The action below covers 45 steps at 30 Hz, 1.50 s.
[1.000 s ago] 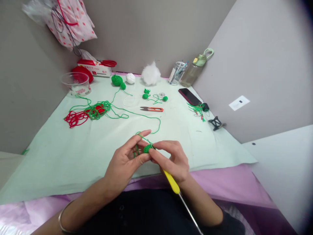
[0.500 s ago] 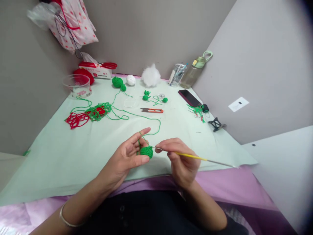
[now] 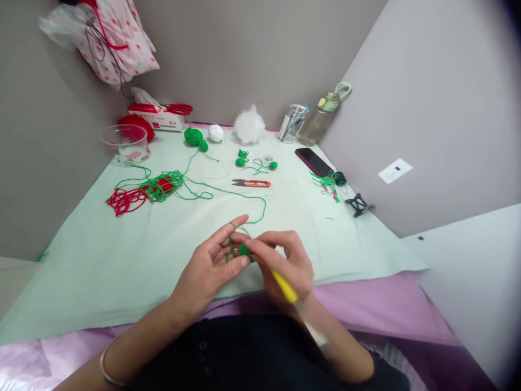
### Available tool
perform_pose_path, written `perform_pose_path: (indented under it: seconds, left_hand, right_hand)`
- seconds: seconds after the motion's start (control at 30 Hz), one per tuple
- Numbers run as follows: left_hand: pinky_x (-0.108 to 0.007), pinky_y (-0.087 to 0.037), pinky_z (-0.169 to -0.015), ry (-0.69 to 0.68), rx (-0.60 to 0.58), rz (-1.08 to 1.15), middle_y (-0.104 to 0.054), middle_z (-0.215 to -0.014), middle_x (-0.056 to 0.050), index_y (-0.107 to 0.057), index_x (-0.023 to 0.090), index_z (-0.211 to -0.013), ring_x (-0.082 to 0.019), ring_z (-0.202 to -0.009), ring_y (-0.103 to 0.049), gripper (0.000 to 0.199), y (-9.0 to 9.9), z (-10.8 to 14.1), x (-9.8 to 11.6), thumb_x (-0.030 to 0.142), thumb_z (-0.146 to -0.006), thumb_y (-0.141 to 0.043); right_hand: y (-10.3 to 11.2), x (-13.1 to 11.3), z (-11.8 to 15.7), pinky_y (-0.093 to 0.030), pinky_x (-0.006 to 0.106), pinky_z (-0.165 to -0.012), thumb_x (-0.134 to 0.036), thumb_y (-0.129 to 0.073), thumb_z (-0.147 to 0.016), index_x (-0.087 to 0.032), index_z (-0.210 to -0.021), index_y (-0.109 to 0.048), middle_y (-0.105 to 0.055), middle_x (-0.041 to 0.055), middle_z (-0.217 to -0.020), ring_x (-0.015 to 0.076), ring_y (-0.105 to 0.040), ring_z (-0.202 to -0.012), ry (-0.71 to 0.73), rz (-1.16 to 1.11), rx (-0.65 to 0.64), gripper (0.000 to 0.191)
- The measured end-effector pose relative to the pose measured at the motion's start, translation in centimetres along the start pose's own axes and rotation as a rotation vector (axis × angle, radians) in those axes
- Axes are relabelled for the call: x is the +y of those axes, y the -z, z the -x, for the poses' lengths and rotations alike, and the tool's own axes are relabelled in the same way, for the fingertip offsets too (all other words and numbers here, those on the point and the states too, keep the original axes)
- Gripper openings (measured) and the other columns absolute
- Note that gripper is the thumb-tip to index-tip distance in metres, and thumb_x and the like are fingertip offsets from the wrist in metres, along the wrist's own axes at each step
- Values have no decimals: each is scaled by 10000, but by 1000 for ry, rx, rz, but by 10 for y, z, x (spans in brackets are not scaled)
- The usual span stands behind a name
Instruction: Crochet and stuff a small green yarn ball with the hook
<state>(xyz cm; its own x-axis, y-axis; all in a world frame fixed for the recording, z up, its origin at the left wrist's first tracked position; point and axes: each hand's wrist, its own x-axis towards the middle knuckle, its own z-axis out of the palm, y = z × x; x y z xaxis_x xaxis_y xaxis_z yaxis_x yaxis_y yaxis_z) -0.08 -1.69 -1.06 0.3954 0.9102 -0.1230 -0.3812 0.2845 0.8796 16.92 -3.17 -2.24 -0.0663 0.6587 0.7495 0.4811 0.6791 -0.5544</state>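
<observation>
Between the thumb and fingers of my left hand [image 3: 209,263] is a small green crochet piece [image 3: 244,250], mostly covered by my fingers. Green yarn [image 3: 264,209] runs over my raised left index finger and back across the table. My right hand [image 3: 285,266] grips a crochet hook [image 3: 285,286] with a yellow handle. Its tip end is at the crochet piece, hidden by my right fingers, and its rear end is smeared by motion. The two hands touch or nearly touch at the piece.
Thread snips [image 3: 251,183] lie beyond my hands, near small green crochet balls [image 3: 241,162]. Tangled red yarn [image 3: 127,201] and green yarn are at left. White stuffing [image 3: 249,126], a pen cup [image 3: 293,124] and a bottle [image 3: 321,120] stand along the back; a phone [image 3: 313,162] lies right.
My right hand has moved left and closer against the crochet piece, covering more of it. The hook has swung so its rear end points down toward my right forearm.
</observation>
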Motion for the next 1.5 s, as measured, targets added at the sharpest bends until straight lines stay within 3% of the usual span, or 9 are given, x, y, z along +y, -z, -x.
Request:
perform_pose_path:
  seconds: [0.07,0.1,0.27,0.37,0.53,0.73,0.87,1.03,1.5]
  left_hand:
    - [-295,-469,-1007,49,18,57,-683,-1119,-33,-618,281,-1421,-211,-1151,-611,610,-4,1,-1,241,-840,-802]
    - [-288,-468,-1002,81,4,102,-692,-1121,-37,-634,270,-1405,-204,-1142,-615,578,-5,1,-1,248,-849,-794]
    - [-289,-492,-911,129,-99,281,-727,-1031,-67,-694,189,-1339,-166,-920,-659,483,-2,-2,10,275,-866,-749]
    - [-271,-492,-855,114,-96,270,-704,-953,-59,-733,159,-1283,-156,-862,-650,448,4,-4,15,284,-853,-745]
    - [-265,-480,-891,88,-112,137,-675,-977,-31,-765,231,-1239,-150,-911,-623,432,7,-2,12,292,-813,-798]
    - [-308,-466,-1041,6,-113,-121,-707,-1151,-5,-695,351,-1320,-190,-1138,-631,585,7,-3,3,232,-775,-870]
    - [-289,-472,-1060,-109,-55,-360,-661,-1075,-4,-659,311,-1369,-160,-1081,-635,582,5,0,8,226,-818,-826]
    - [-237,-529,-955,-210,-85,-488,-608,-1018,4,-671,328,-1351,-140,-1037,-625,537,4,2,15,162,-848,-761]
    - [-208,-527,-884,-217,-114,-638,-619,-1013,5,-675,256,-1332,-108,-945,-624,512,7,3,18,131,-840,-736]
  right_hand:
    - [-5,-1,5,-610,356,-776,-74,-680,-897,-306,-1262,-728,-708,83,-1059,214,-682,-961,143,156,79,435]
    - [-6,-1,5,-610,357,-772,-70,-676,-899,-315,-1268,-724,-701,80,-1062,213,-679,-963,142,145,98,445]
    - [1,0,-8,-583,357,-758,-146,-585,-981,-282,-1138,-759,-707,55,-971,191,-674,-894,-148,-277,40,271]
    - [9,3,-16,-548,334,-686,-213,-593,-989,-240,-1014,-783,-700,49,-876,168,-647,-752,-300,-527,97,194]
    - [11,8,-20,-495,285,-583,-304,-637,-974,-236,-921,-790,-667,30,-800,136,-596,-636,-482,-861,22,175]
    - [5,6,-12,-529,361,-842,-242,-645,-980,-277,-1055,-800,-769,58,-989,202,-664,-971,-318,-594,-84,175]
    - [4,12,-9,-513,304,-707,-277,-645,-984,-275,-1040,-791,-762,41,-949,158,-648,-812,-408,-695,-42,156]
    - [7,16,-11,-511,284,-645,-342,-658,-974,-236,-979,-783,-738,37,-879,142,-647,-716,-562,-837,-66,164]
    - [21,17,-18,-541,289,-671,-331,-565,-1029,-222,-990,-729,-766,56,-932,149,-682,-755,-536,-904,-226,201]
